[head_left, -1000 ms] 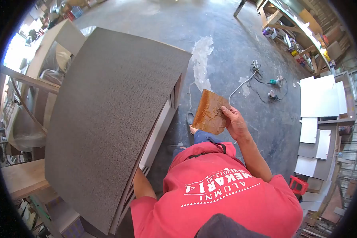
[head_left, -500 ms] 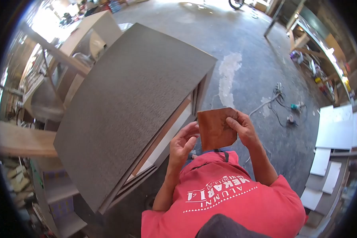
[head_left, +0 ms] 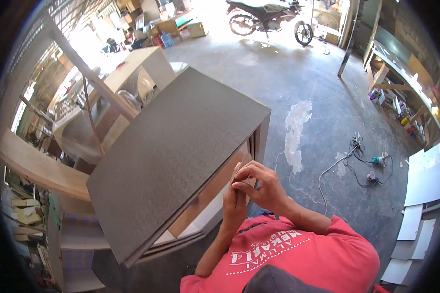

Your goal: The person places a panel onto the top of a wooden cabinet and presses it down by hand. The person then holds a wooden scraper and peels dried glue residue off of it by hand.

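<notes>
My left hand (head_left: 234, 201) and my right hand (head_left: 263, 184) meet in front of my chest, both closed on a thin brown spreader (head_left: 246, 159). It is turned nearly edge-on, so its flat face hardly shows. Just left of my hands lies a large grey textured panel (head_left: 181, 161), with more boards layered under its near edge. Between these layers a brown and white surface (head_left: 200, 215) shows, close to my left forearm.
A power strip with cords (head_left: 357, 140) lies on the floor to the right. White panels (head_left: 425, 176) lean at the far right. A wooden beam (head_left: 44, 168) runs along the left. A motorcycle (head_left: 269, 19) stands at the back, and a workbench (head_left: 401, 63) at the back right.
My left hand has come from beside the panel to the spreader and taken hold of it. The spreader has turned from face-on to edge-on. The view has tilted up, showing the motorcycle.
</notes>
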`<state>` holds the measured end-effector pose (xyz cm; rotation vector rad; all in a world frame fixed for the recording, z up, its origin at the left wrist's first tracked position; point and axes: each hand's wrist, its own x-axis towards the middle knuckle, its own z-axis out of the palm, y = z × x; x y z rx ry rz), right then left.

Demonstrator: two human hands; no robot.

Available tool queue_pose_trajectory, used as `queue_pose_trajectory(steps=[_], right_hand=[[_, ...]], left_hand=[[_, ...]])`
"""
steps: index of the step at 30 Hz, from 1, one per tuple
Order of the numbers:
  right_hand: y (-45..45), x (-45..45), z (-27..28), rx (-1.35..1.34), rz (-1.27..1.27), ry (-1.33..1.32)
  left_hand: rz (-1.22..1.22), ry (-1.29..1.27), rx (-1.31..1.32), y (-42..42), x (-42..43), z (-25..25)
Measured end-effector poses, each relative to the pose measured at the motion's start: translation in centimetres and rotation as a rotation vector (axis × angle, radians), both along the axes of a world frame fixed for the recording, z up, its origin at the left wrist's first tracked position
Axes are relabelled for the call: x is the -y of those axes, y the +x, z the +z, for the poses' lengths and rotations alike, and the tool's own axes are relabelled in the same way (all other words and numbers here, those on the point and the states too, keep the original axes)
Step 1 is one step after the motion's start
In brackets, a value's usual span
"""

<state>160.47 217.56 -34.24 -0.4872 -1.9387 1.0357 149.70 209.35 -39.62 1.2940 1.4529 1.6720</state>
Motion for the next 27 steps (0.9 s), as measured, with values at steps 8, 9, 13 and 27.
queue_pose_trajectory(steps=[8, 9, 13, 27], right_hand=[[0.3, 0.0, -1.2, -0.028, -0.024, -0.156], [0.5, 0.1, -1.3, -0.021, -0.052, -0.162], [0.8, 0.0, -1.5, -0.004, -0.09, -0.157], [2.6, 0.5, 2.7, 0.031, 0.3, -0.103]], left_hand=[[-0.019, -0.005, -0.05, 0.8, -0.7, -0.6], [-0.023, -0.004, -0.048, 1.0, -0.8, -0.7], [-0.03, 0.013, -0.088, 1.1, -1.3, -0.7], [-0.089, 0.082, 0.409, -2.9, -4.5, 3.3]])
